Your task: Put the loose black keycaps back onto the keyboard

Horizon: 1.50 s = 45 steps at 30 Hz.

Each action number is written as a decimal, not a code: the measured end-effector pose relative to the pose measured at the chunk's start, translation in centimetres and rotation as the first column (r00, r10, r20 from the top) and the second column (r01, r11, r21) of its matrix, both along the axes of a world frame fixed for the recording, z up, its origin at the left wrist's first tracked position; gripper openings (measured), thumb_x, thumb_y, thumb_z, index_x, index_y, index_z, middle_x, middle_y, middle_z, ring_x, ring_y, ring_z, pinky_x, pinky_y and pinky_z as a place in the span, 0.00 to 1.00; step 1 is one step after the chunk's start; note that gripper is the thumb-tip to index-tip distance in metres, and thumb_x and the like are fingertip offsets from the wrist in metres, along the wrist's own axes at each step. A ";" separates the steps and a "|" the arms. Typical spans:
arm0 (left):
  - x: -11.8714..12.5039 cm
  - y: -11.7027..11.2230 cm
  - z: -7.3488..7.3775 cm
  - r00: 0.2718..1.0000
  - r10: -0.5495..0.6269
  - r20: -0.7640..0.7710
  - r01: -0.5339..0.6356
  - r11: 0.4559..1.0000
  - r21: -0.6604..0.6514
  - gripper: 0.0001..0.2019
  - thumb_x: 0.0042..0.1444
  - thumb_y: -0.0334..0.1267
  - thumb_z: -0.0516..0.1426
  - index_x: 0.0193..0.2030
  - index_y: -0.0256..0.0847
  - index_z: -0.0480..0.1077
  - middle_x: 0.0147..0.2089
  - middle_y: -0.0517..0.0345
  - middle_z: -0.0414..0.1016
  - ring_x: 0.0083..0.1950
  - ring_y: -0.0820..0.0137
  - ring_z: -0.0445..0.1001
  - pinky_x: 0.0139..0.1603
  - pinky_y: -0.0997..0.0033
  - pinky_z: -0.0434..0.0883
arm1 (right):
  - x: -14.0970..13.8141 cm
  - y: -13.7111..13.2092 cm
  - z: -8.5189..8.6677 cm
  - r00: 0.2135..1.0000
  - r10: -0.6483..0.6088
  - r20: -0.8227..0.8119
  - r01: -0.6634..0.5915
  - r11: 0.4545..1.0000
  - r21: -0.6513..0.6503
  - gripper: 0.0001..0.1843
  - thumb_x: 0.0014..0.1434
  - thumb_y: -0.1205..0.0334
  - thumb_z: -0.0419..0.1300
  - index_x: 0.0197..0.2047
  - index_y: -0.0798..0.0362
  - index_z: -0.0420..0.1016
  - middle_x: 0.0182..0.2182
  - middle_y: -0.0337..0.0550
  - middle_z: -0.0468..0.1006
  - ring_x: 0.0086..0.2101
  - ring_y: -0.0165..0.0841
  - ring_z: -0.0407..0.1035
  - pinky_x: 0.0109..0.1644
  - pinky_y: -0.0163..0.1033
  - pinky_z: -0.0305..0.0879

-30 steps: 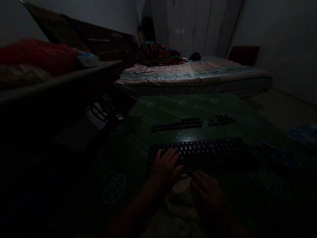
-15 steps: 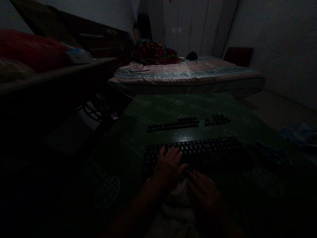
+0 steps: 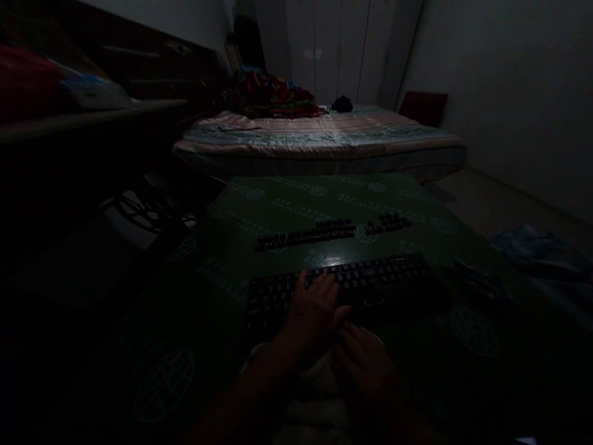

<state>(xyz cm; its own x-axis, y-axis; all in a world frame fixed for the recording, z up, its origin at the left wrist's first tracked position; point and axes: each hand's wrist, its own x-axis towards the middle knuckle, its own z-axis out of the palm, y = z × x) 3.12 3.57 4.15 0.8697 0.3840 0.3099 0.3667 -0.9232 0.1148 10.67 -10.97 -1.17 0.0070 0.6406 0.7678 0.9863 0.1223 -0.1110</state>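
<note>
The room is very dark. A black keyboard [image 3: 361, 287] lies on a green printed cloth [image 3: 287, 207] covering a low table. My left hand [image 3: 315, 312] rests flat on the keyboard's keys, fingers stretched out. My right hand [image 3: 365, 364] lies just in front of the keyboard's near edge, fingers bent over a pale cloth [image 3: 324, 386] bunched beneath both wrists. Whether it grips the cloth is hard to see. Rows of loose black keycaps [image 3: 324, 232] lie on the green cloth beyond the keyboard.
A bed [image 3: 324, 139] with a striped sheet stands behind the table, a heap of colourful fabric [image 3: 271, 96] on it. A dark shelf [image 3: 92, 111] with pillows runs along the left. A bluish bundle [image 3: 537, 247] lies at the right.
The view has swung right, so everything sits further left in frame. My left hand has slid a little along the keys and my right hand has drawn closer to it.
</note>
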 end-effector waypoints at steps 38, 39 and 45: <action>5.9 -0.4 0.6 0.970 -0.194 -0.144 0.193 0.981 -0.020 0.19 0.59 0.47 0.57 0.55 0.44 0.66 0.68 0.43 0.56 0.68 0.49 0.53 0.62 0.36 0.55 | -0.3 0.4 1.5 0.985 0.037 -0.170 -0.038 0.999 -0.005 0.14 0.64 0.68 0.46 0.38 0.54 0.74 0.34 0.47 0.77 0.41 0.37 0.69 0.45 0.44 0.65; 6.0 -0.4 0.6 0.971 -0.190 -0.145 0.189 0.982 -0.024 0.20 0.58 0.47 0.57 0.55 0.43 0.67 0.68 0.42 0.56 0.69 0.49 0.53 0.62 0.36 0.55 | -0.3 0.4 1.5 0.986 0.040 -0.159 -0.041 0.999 -0.004 0.14 0.64 0.69 0.47 0.38 0.55 0.74 0.35 0.47 0.77 0.42 0.37 0.69 0.45 0.44 0.65; 6.2 -0.4 0.9 0.970 -0.181 -0.161 0.173 0.983 -0.063 0.20 0.58 0.48 0.58 0.54 0.42 0.68 0.68 0.39 0.54 0.69 0.46 0.51 0.61 0.36 0.55 | -0.4 0.4 1.2 0.983 0.022 -0.185 -0.023 1.000 -0.003 0.13 0.64 0.69 0.47 0.39 0.55 0.74 0.35 0.48 0.77 0.42 0.38 0.68 0.45 0.44 0.65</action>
